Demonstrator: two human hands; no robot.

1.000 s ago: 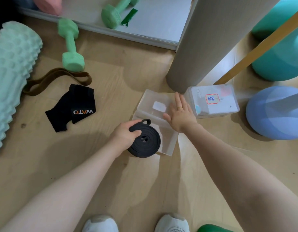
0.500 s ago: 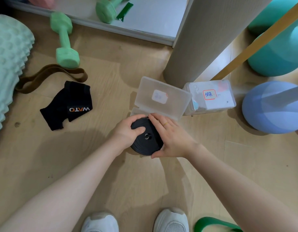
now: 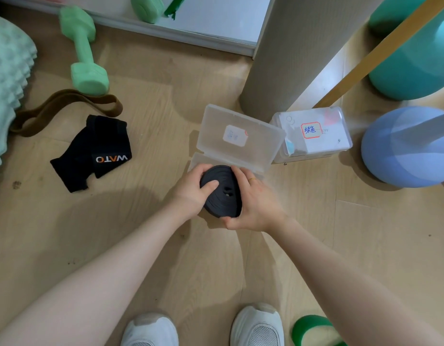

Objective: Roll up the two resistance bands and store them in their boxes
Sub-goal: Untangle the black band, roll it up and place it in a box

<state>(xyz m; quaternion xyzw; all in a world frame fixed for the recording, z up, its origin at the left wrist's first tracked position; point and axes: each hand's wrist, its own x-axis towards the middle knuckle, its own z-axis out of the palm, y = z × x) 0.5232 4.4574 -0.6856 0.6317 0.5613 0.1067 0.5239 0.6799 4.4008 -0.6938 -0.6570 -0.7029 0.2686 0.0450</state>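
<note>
A brown loop band (image 3: 66, 106) lies flat on the wooden floor (image 3: 141, 245), far left. The left hand (image 3: 191, 193) and right hand (image 3: 255, 203) both grasp the tightly coiled black band (image 3: 222, 191), a flat spiral disc, just before the open clear box (image 3: 238, 138). A second, lidded box (image 3: 313, 133) sits right.

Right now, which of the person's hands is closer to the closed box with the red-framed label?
The right hand. It grips the black band roll on the side facing the closed box, which lies up and to its right. The left hand grips the roll's far side.
</note>
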